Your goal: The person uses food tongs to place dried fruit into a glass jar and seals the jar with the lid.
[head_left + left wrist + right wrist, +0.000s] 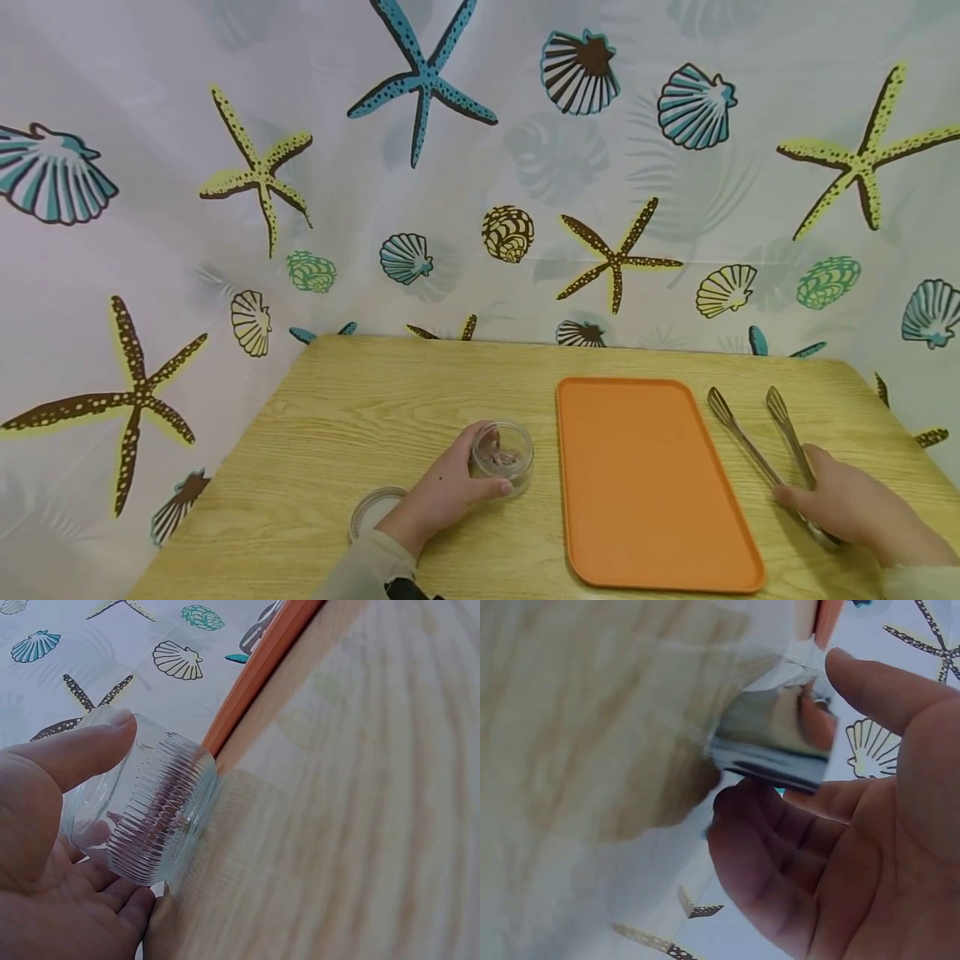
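My left hand (447, 485) holds a small clear glass jar (522, 478) around its side, thumb at the near side. The jar stands upright and uncapped on the table, left of the orange tray (660, 483). Its ribbed wall shows in the left wrist view, with small brownish-pink pieces (501, 454) low inside. Right of the tray, my right hand (851, 504) holds metal tongs (757, 457) by the arms near the hinge end, thumb on one side and fingers on the other. The tongs lie with spread, slotted tips pointing away from me.
A round lid (372, 510) lies on the wooden table (420, 383) at left, partly covered by my left wrist. The flat tray has a low raised rim. White fabric (480, 167) printed with starfish and shells hangs behind and at both sides of the table.
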A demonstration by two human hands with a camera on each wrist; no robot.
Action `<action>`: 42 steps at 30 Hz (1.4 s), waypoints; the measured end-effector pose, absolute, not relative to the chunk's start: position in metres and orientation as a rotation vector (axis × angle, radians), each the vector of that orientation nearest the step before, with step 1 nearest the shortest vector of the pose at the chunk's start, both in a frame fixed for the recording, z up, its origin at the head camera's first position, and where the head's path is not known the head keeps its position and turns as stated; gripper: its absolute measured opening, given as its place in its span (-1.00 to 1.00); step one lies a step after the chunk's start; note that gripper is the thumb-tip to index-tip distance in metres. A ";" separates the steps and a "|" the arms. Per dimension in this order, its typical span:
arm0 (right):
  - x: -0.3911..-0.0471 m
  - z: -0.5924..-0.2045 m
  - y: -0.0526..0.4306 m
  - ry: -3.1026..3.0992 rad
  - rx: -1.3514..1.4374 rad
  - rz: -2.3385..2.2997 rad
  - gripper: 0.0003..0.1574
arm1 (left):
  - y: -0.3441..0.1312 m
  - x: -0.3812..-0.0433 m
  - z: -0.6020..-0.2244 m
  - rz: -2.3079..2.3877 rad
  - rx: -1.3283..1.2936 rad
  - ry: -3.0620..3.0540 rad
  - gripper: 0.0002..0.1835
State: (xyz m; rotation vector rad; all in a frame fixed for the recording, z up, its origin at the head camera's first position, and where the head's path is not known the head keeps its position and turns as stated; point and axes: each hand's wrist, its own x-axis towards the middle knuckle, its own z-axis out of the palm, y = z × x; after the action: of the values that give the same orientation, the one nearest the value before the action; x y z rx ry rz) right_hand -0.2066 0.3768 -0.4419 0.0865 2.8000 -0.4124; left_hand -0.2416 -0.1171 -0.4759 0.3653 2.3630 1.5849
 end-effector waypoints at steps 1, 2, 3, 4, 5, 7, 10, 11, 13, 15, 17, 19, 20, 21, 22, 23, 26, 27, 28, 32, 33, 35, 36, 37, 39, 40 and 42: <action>-0.207 -0.441 0.377 2.808 0.087 -0.401 0.48 | -0.117 -0.242 -0.476 1.583 0.364 2.365 0.07; -0.206 -0.439 0.377 2.815 0.086 -0.389 0.47 | -0.117 -0.242 -0.476 1.582 0.362 2.366 0.07; -0.206 -0.437 0.377 2.832 0.080 -0.374 0.45 | -0.117 -0.242 -0.476 1.578 0.358 2.368 0.07; -0.206 -0.435 0.376 2.846 0.069 -0.364 0.43 | -0.116 -0.242 -0.476 1.575 0.354 2.371 0.07; -0.205 -0.433 0.375 2.859 0.058 -0.356 0.41 | -0.116 -0.242 -0.475 1.578 0.352 2.368 0.07; -0.204 -0.428 0.371 2.885 0.014 -0.348 0.36 | -0.116 -0.242 -0.475 1.580 0.346 2.363 0.07; -0.200 -0.420 0.358 2.880 -0.044 -0.409 0.30 | -0.116 -0.242 -0.474 1.581 0.343 2.359 0.07; -0.198 -0.418 0.352 2.873 -0.061 -0.443 0.28 | -0.116 -0.242 -0.474 1.584 0.345 2.353 0.07; -0.195 -0.415 0.341 2.862 -0.105 -0.526 0.20 | -0.116 -0.242 -0.473 1.581 0.348 2.354 0.07; -0.194 -0.411 0.329 2.846 -0.168 -0.619 0.10 | -0.116 -0.242 -0.473 1.590 0.359 2.343 0.07; -0.193 -0.410 0.317 2.848 -0.257 -0.677 0.01 | -0.115 -0.242 -0.474 1.600 0.366 2.336 0.07; -0.193 -0.409 0.304 2.836 -0.351 -0.732 -0.06 | -0.115 -0.243 -0.475 1.609 0.371 2.328 0.07; -0.194 -0.408 0.297 2.823 -0.391 -0.756 -0.08 | -0.115 -0.243 -0.475 1.614 0.377 2.323 0.07; -0.195 -0.408 0.289 2.805 -0.432 -0.782 -0.09 | -0.115 -0.243 -0.476 1.611 0.375 2.324 0.07; -0.196 -0.409 0.282 2.787 -0.468 -0.807 -0.12 | -0.115 -0.243 -0.476 1.609 0.373 2.324 0.06; -0.198 -0.408 0.273 2.760 -0.504 -0.836 -0.13 | -0.115 -0.243 -0.476 1.604 0.373 2.325 0.06; -0.202 -0.406 0.248 2.679 -0.601 -0.898 -0.14 | -0.117 -0.244 -0.476 1.589 0.370 2.331 0.03; -0.203 -0.405 0.240 2.657 -0.634 -0.910 -0.14 | -0.118 -0.244 -0.476 1.581 0.363 2.335 0.02; -0.204 -0.404 0.232 2.648 -0.668 -0.908 -0.14 | -0.118 -0.244 -0.476 1.578 0.362 2.336 0.01; -0.207 -0.403 0.199 2.644 -0.767 -0.880 -0.09 | -0.119 -0.243 -0.476 1.572 0.362 2.339 0.01; -0.208 -0.403 0.190 2.647 -0.783 -0.878 -0.07 | -0.119 -0.243 -0.476 1.571 0.359 2.341 0.01; -0.211 -0.405 0.173 2.642 -0.804 -0.891 -0.03 | -0.119 -0.243 -0.476 1.575 0.353 2.341 0.02; -0.213 -0.406 0.166 2.634 -0.802 -0.908 0.00 | -0.119 -0.243 -0.476 1.572 0.350 2.347 0.02; -0.215 -0.408 0.158 2.631 -0.799 -0.923 0.02 | -0.119 -0.243 -0.476 1.576 0.348 2.344 0.02; -0.221 -0.413 0.145 2.627 -0.788 -0.952 0.06 | -0.118 -0.244 -0.476 1.587 0.341 2.335 0.02; -0.224 -0.416 0.140 2.619 -0.779 -0.968 0.07 | -0.118 -0.244 -0.476 1.595 0.345 2.329 0.01; -0.229 -0.421 0.132 2.593 -0.749 -0.989 0.10 | -0.118 -0.244 -0.476 1.591 0.358 2.329 0.00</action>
State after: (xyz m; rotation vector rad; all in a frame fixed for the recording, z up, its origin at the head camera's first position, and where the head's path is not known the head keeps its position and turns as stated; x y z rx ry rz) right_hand -0.2295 0.1319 -0.4211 -0.7490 2.5932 -0.9888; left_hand -0.2437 -0.1181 -0.4761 0.3580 2.3290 1.5907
